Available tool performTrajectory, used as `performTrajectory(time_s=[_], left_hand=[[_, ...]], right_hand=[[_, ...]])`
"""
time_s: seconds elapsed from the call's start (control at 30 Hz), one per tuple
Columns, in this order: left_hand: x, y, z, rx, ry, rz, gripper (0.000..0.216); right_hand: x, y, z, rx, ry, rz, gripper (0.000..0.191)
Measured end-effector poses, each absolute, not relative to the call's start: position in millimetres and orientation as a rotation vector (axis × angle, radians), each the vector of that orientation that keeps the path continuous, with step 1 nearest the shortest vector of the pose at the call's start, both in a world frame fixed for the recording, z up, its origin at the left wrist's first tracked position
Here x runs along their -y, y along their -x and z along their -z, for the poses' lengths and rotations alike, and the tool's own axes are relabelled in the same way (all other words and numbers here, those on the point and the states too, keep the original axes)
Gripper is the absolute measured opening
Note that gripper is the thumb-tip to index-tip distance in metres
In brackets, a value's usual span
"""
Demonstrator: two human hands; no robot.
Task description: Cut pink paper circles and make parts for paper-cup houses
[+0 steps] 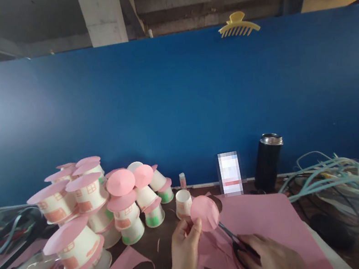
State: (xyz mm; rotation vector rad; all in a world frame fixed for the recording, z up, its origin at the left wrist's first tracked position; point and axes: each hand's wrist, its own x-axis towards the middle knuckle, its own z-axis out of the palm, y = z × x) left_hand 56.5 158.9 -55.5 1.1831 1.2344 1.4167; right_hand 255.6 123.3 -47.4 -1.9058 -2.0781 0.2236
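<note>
A pink paper disc (204, 212) is pinched at its lower left edge between the thumb and fingers of my left hand (184, 248). My right hand (274, 258), slightly blurred, is closed around the dark handles of a pair of scissors (231, 235). Their blades point up and left, with the tips at the disc's lower right edge; whether they touch the paper I cannot tell. Under both hands lie pink paper offcuts with curved cuts, and a larger pink sheet (262, 212) spreads to the right. Just behind the disc stands a small white paper cup (183, 202).
At the left, several decorated paper cups with pink paper roofs (68, 249) are stacked. A pink scrap (130, 263) lies before them. Along the blue partition (174, 103) stand a small bottle (182, 181), a blurred-out screen (230, 174) and a black flask (268, 163). Cables (332, 174) tangle at right.
</note>
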Motion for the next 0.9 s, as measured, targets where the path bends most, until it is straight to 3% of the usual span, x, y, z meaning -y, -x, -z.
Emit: performTrajectory(time_s=[0.23, 0.43, 0.63, 0.8, 0.9], left_hand=[[-157, -59, 58, -1.193, -1.205, -1.371, 0.04], [-157, -59, 60, -1.171, -1.199, -1.349, 0.039], [-156, -60, 58, -1.14, -1.196, -1.333, 0.038], [-154, -62, 59, -1.096, -1.177, -1.294, 0.04], [-152, -66, 62, -1.055, -1.16, -1.252, 0.039]], right_hand=[[-119, -254, 44, 2.117, 1.898, -0.159, 0.029], [-122, -255, 44, 2.157, 1.837, -0.056, 0.018], [-125, -263, 53, 2.073, 1.734, -0.263, 0.034], [-126, -259, 52, 1.905, 1.587, -0.386, 0.032], [-128, -251, 47, 1.626, 1.352, -0.783, 0.042]])
